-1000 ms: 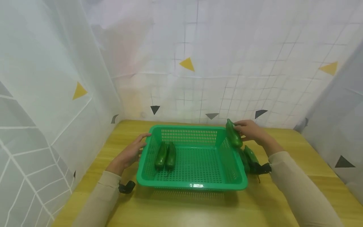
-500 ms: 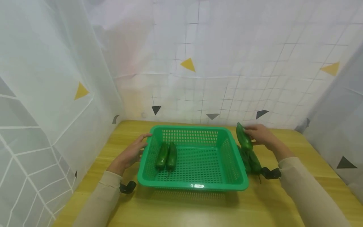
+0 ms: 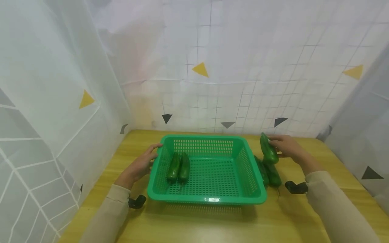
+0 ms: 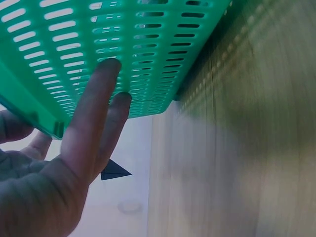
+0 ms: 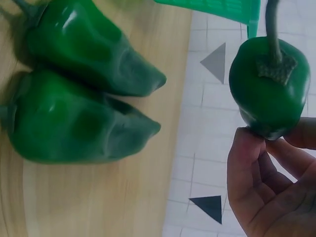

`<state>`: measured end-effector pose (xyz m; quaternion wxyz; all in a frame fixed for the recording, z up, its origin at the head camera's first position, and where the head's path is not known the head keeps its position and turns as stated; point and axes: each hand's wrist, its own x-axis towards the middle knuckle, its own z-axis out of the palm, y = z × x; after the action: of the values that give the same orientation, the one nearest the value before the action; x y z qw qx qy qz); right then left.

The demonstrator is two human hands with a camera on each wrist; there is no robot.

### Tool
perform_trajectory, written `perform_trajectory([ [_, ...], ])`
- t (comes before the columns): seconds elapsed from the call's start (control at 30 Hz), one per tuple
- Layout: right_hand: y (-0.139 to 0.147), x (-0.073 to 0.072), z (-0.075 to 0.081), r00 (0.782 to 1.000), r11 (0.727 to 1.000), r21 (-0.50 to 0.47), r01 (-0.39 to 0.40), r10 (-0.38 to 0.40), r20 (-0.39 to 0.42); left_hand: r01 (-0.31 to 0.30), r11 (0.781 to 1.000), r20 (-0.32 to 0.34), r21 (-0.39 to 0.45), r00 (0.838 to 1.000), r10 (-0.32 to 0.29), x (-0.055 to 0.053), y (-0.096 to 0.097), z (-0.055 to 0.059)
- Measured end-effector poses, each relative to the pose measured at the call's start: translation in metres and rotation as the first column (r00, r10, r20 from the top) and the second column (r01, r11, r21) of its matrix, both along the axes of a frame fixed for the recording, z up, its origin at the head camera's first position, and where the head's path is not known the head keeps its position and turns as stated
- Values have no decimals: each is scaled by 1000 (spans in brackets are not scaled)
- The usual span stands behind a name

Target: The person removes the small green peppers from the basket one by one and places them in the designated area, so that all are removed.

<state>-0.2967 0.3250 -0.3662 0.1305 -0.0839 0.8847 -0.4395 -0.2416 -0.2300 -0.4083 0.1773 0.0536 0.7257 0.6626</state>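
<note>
A green plastic basket (image 3: 209,199) stands on the table, with two green peppers (image 3: 178,168) lying side by side at its left inside. My left hand (image 3: 141,165) is at the basket's left side. In the left wrist view its fairly straight fingers (image 4: 91,113) touch the slotted outer wall. My right hand (image 3: 287,146) pinches a green pepper (image 3: 268,150) beyond the basket's right rim. In the right wrist view that pepper hangs stem towards the camera, fingertips at its underside. Two more green peppers (image 5: 84,118) lie beside each other on the table, below the held one.
The wooden table (image 3: 194,224) extends in front of the basket and to both sides. Behind it rises a white sheet (image 3: 182,94) with grid lines and triangles, and similar sheeting hangs at left and right. A black wrist device (image 3: 296,187) sits on each arm.
My right hand has moved right, carrying the pepper from the basket's right rim to over the peppers on the table. My left hand and the basket stay in place.
</note>
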Motion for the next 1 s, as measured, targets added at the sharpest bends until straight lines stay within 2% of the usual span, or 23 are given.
perform_trajectory([
  [0.47, 22, 1, -16, 1000, 1000, 8, 17, -18, 20, 15, 1000, -11, -5, 1000, -15, 1, 1, 1],
  [0.73, 29, 4, -24, 999, 998, 56, 24, -25, 29, 20, 1000, -15, 10, 1000, -20, 0, 0, 0],
  [1.0, 36, 9, -34, 999, 997, 67, 24, -26, 34, 8, 1000, -21, -16, 1000, -9, 2, 2, 1],
])
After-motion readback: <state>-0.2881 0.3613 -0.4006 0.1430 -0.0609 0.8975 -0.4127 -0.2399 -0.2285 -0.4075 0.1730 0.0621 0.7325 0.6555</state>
